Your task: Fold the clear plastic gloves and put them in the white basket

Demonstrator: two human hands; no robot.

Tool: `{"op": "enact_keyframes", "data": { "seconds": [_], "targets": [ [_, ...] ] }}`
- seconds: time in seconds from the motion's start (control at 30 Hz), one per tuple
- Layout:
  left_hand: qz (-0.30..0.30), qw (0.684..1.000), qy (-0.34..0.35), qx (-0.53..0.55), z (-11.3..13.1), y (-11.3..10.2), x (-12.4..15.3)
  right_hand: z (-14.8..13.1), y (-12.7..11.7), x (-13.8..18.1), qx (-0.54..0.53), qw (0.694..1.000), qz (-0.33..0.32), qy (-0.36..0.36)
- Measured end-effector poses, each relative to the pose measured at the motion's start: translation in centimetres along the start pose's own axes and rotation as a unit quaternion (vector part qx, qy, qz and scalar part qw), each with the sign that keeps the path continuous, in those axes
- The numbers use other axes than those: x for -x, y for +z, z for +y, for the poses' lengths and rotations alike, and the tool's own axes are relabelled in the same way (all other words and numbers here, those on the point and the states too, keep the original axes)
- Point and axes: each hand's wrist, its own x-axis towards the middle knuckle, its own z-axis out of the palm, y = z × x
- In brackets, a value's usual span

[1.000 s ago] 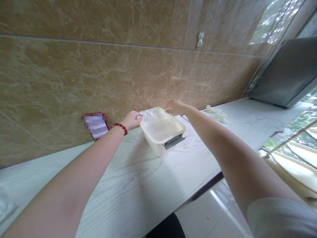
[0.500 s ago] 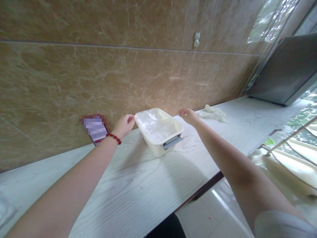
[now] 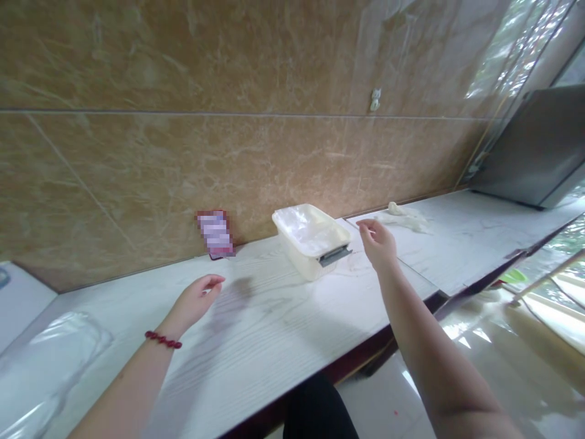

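Note:
A cream plastic container (image 3: 297, 259) with a grey latch (image 3: 336, 256) stands on the counter near the wall. Clear plastic film (image 3: 311, 228) lines its inside. My left hand (image 3: 194, 302), with a red bead bracelet (image 3: 163, 339) at the wrist, hovers over the counter left of the container. Its thumb and fingers are apart and hold nothing. Just right of the container is my right hand (image 3: 379, 244), clear of the rim, fingers loosely bent with a gap to the thumb and nothing seen between them.
A red-edged, blurred-out phone-like thing (image 3: 216, 235) leans on the tiled wall. Crumpled whitish gloves or plastic (image 3: 406, 218) lie right of my right hand. Clear plastic sheeting (image 3: 59, 353) covers the counter's left end. A grey metal box (image 3: 530, 146) stands far right.
My left hand has let go of the container's left rim and moved left and down. My right hand stays by the container's right side. The view has shifted left.

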Motion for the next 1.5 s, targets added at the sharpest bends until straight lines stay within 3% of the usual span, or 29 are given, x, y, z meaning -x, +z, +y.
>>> {"op": "enact_keyframes", "data": {
  "seconds": [0.13,0.27,0.47,0.6,0.7,0.8,0.9,1.03,1.27,1.37,1.5],
  "targets": [
    [0.009,1.000,-0.013,0.020,-0.9,-0.2,1.0,-4.3,1.4,0.8,0.011,0.997,-0.035,-0.065],
    [0.023,0.999,-0.010,0.033,-2.5,0.5,1.3,-5.9,2.4,0.3,0.016,0.993,-0.090,-0.071],
    [0.017,0.999,0.006,0.035,-4.1,0.6,2.0,-9.9,3.5,2.5,0.011,0.989,-0.086,-0.123],
    [0.047,0.998,0.023,-0.023,-5.0,0.1,2.2,-13.8,9.4,6.7,-0.082,0.972,-0.156,-0.157],
    [0.061,0.995,0.017,-0.074,-5.9,-0.2,2.0,-15.9,16.0,10.9,-0.123,0.954,-0.249,-0.110],
    [0.051,0.990,-0.016,-0.128,-6.4,-0.5,1.9,-16.8,21.5,14.8,-0.111,0.942,-0.308,-0.070],
    [0.014,0.979,-0.056,-0.193,-6.5,-0.5,1.9,-16.5,24.1,16.9,-0.100,0.940,-0.317,-0.077],
    [-0.026,0.972,-0.061,-0.228,-6.4,-0.3,2.0,-14.9,24.9,17.2,-0.090,0.929,-0.347,-0.092],
    [-0.011,0.978,-0.039,-0.207,-6.0,-0.6,2.6,-14.0,25.6,17.2,-0.084,0.917,-0.381,-0.080],
    [-0.004,0.976,-0.054,-0.212,-5.8,-2.2,3.3,-13.9,25.8,17.3,-0.078,0.916,-0.385,-0.079],
    [-0.010,0.972,-0.083,-0.219,-6.3,-6.3,4.9,-13.8,26.1,17.3,-0.094,0.906,-0.405,-0.078]
  ]
}}
